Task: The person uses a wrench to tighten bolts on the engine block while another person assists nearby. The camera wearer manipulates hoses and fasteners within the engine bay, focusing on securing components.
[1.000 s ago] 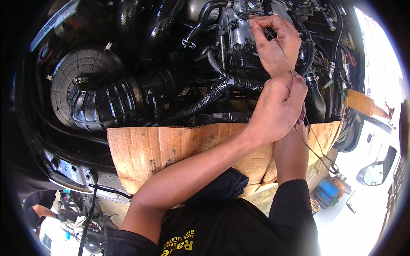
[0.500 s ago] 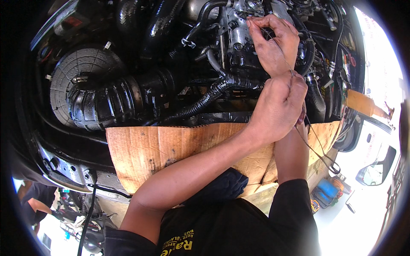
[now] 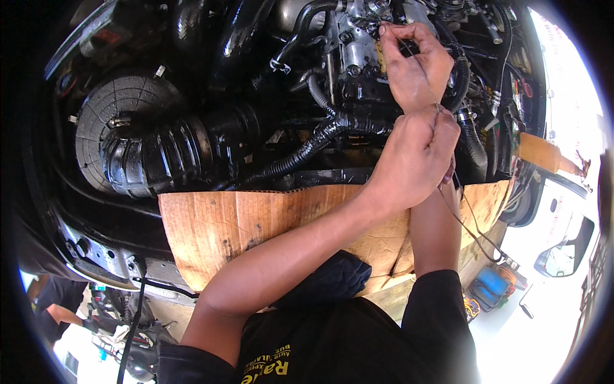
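A thin dark wire (image 3: pixel 462 222) runs through both my hands, and its slack hangs in a loop beside my right forearm. My left hand (image 3: pixel 417 146) is closed in a fist around the wire, just in front of my right wrist. Farther forward, my right hand (image 3: pixel 422 72) pinches the wire between thumb and forefinger, close to the grey metal engine part (image 3: pixel 353 48). The wire's far end is too small to make out against the engine.
Cardboard (image 3: pixel 217 233) covers the front edge of the engine bay. A ribbed black air hose (image 3: pixel 157 153) joins a round housing at left. Corrugated tubing (image 3: pixel 300 157) crosses the middle. A dark cloth (image 3: pixel 336 278) lies before me. Another person's arm (image 3: pixel 64 315) shows at lower left.
My right hand has shifted slightly right and toward me, its fingertips still pinched. The hanging wire loop has drawn a little left and up. My left hand has barely moved.
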Demonstrator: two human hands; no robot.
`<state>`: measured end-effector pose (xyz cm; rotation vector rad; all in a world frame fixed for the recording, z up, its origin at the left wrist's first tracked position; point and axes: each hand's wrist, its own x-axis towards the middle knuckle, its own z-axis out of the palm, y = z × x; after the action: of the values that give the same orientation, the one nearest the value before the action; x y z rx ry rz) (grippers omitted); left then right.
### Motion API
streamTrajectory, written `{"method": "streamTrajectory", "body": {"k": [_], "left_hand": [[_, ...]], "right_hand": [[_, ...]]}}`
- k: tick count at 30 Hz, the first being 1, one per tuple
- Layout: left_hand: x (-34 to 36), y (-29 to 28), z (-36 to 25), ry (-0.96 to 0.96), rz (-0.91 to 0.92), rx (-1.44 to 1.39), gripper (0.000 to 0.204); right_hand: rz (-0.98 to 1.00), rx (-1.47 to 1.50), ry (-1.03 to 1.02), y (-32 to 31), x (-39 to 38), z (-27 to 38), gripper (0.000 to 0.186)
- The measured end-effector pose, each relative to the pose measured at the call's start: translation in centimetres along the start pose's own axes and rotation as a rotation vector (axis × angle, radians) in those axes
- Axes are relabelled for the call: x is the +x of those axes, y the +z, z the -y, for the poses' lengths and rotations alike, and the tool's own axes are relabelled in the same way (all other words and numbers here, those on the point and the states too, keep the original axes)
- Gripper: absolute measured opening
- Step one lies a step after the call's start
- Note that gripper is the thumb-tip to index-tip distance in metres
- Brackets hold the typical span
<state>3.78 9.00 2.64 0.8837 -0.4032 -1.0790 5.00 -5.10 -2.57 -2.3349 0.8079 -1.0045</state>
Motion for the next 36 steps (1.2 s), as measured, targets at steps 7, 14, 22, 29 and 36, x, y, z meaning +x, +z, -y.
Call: {"method": "streamTrajectory", "body": {"k": [7, 14, 22, 29, 36], "left_hand": [[0.1, -0.1, -0.5, -0.05, 0.034, -0.001, 0.037], [0.0, 0.0, -0.5, -0.05, 0.008, -0.049, 0.043], [0.1, -0.4, -1.3, -0.118, 0.012, -0.069, 0.045], [0.1, -0.8, -1.4, -0.156, 0.044, -0.084, 0.047], [0.9, -1.9, -1.3, -0.27, 0.17, -0.423, 0.044]], "right_hand": [[0.007, -0.064, -0.091, 0.1, 0.1, -0.8, 0.006], [0.06, -0.187, -0.246, -0.3, 0.4, -0.4, 0.012], [0.042, -0.242, -0.223, -0.1, 0.4, -0.3, 0.013], [0.066, -0.254, -0.192, -0.3, 0.4, 0.1, 0.016], [0.043, -0.229, -0.24, 0.4, 0.7, -0.2, 0.017]]}}
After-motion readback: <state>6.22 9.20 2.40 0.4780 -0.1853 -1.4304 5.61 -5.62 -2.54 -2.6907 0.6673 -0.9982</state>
